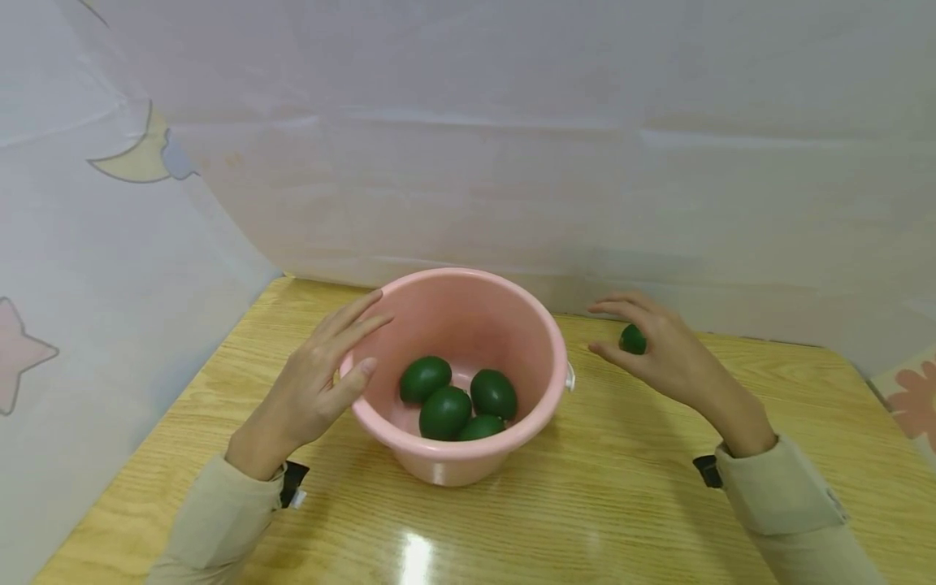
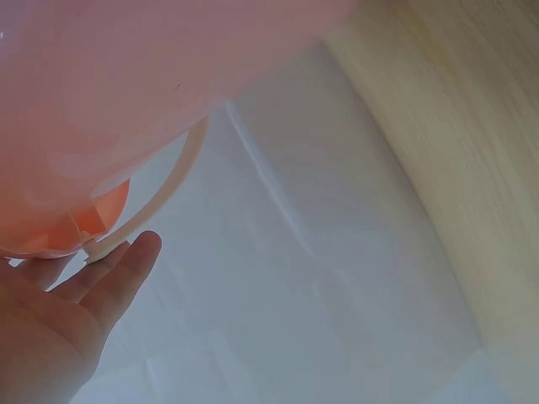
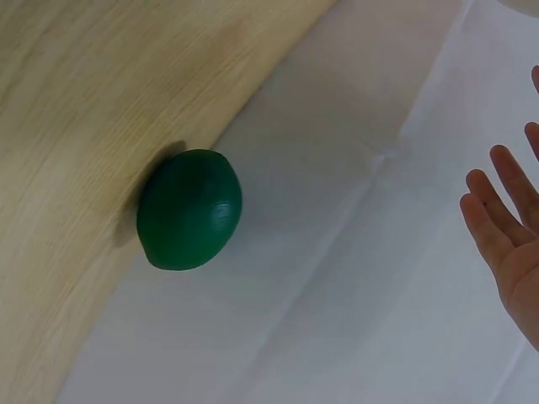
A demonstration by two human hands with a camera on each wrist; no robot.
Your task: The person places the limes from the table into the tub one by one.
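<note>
A pink bucket point(image 1: 461, 467) stands upright on the table, with several green limes point(image 1: 444, 413) at its bottom. My left hand point(image 1: 310, 378) is at the bucket's left rim, its fingers and thumb extended over the edge. In the left wrist view, the left fingers point(image 2: 126, 278) lie close to the pale handle point(image 2: 173, 177) where it joins the bucket; whether they press on it, I cannot tell. To the right of the bucket, my right hand point(image 1: 661, 349) hovers with fingers spread and nothing in its grasp. Beyond it, partly hidden, one more lime point(image 3: 189, 210) lies on the table.
The wooden table point(image 1: 570, 520) meets a pale hanging sheet point(image 1: 468, 179) at the back, and the single lime is near that edge. More sheet with printed shapes covers the left side. A white handle joint point(image 1: 569, 377) sticks out from the bucket's right side.
</note>
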